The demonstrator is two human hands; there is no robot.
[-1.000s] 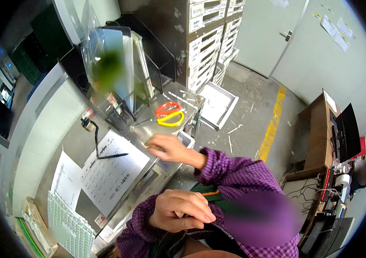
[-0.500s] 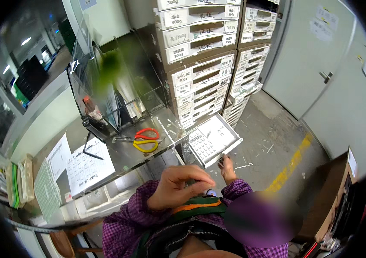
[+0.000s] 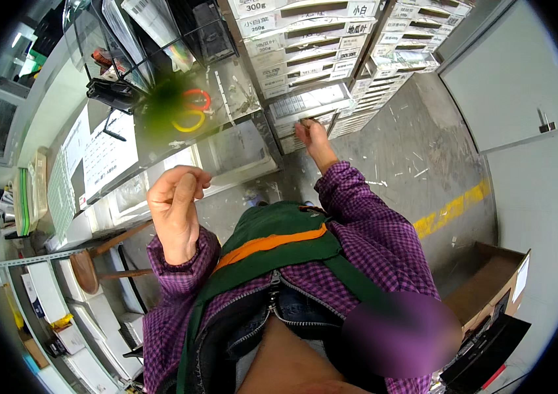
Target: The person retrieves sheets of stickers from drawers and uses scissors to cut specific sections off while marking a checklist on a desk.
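Note:
My left hand (image 3: 179, 200) is raised in front of the desk, thumb and fingers pinched together; anything small between them is hidden. Farther forward, my right hand (image 3: 315, 138) has its fingers bent against the front of a shallow white drawer (image 3: 312, 102), which sticks out partway from a tall drawer stack (image 3: 305, 49). White labels or sheets show inside that drawer. Scissors with one red and one yellow handle (image 3: 190, 123) lie on the desk (image 3: 236, 88), partly covered by a green blur.
Printed sheets (image 3: 111, 148) and a wire file rack (image 3: 141, 62) are on the desk. A second drawer column (image 3: 417, 33) has one drawer ajar. Paper scraps (image 3: 376, 183) litter the floor by a yellow line (image 3: 453, 209). An open cardboard box (image 3: 495, 282) stands at right, a wooden stool (image 3: 85, 270) at left.
The drawer has slid farther into the stack, with my right hand following at its front. My left hand has moved left, away from my body's middle, still pinched. The view has tilted downward.

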